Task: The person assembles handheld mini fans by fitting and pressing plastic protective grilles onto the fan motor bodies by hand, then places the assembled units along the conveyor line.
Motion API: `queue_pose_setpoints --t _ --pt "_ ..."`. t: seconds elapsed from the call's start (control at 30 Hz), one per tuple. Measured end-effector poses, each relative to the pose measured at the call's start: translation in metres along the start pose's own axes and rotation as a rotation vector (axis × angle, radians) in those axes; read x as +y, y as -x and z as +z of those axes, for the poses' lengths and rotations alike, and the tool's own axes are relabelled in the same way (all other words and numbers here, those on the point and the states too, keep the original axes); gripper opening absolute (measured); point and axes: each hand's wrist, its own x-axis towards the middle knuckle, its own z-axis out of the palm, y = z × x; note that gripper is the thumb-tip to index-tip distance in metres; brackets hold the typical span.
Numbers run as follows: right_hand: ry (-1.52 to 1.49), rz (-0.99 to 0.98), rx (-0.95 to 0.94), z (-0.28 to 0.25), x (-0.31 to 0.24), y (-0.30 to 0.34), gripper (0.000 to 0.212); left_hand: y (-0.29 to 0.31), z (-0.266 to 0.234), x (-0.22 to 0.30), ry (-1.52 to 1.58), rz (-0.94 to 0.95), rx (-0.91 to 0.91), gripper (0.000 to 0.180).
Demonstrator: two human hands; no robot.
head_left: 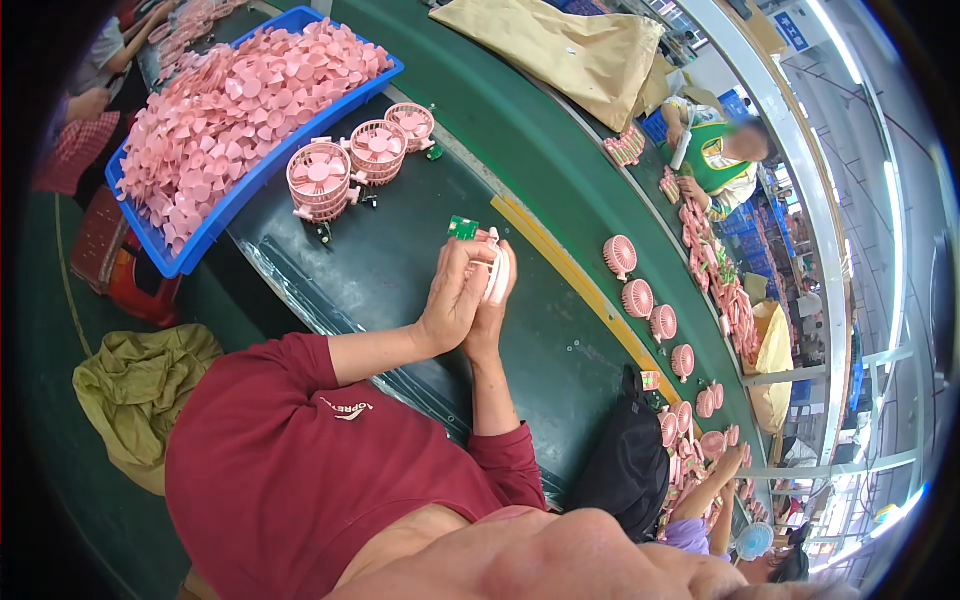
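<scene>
In front of my chest, both hands are closed together around a pink fan housing (495,275), seen edge-on. My left hand (450,300) presses its fingers against the near face. My right hand (490,318) wraps the other side, partly hidden behind the left. A small green circuit board (463,228) sticks out just above my left fingertips; how it joins the housing is hidden. Beyond my hands to the left stand three pink fans: a near one (320,182), a middle one (378,150) and a far one (411,122), with small boards beside them.
A blue bin (192,258) heaped with pink fan blades (250,110) stands at the left. Past a yellow strip (570,275), a green conveyor (590,215) carries several pink fans. A black cloth (625,450) lies at right. Co-workers sit across and farther along.
</scene>
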Motion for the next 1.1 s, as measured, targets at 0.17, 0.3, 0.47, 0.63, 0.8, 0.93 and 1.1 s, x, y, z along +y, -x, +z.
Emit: queue_pose_setpoints --t 0.17,0.3,0.47,0.63,0.8,0.93,1.1 --pt "-0.750 0.254 -0.077 -0.008 0.012 0.002 0.083 -0.002 -0.002 0.000 -0.338 0.365 -0.036 0.020" --pt "-0.496 0.143 -0.066 -0.011 0.023 -0.005 0.084 -0.012 -0.001 -0.005 -0.206 0.224 -0.083 0.018" --pt "-0.087 -0.087 -0.061 -0.015 0.015 -0.013 0.088 -0.013 0.002 -0.016 0.286 -0.209 -0.033 0.019" --pt "-0.300 -0.030 -0.108 -0.012 0.025 -0.009 0.082 -0.011 0.002 0.000 -0.147 0.154 0.006 0.023" --pt "-0.303 -0.035 -0.134 -0.014 0.028 -0.009 0.091 -0.009 -0.004 -0.010 -0.076 0.091 -0.063 0.024" --pt "-0.325 -0.101 0.001 -0.001 0.024 -0.009 0.085 -0.016 -0.001 -0.020 0.184 -0.147 -0.047 0.025" --pt "-0.594 0.139 0.042 0.011 0.033 -0.020 0.058 -0.026 0.004 -0.046 0.019 0.001 0.039 0.026"
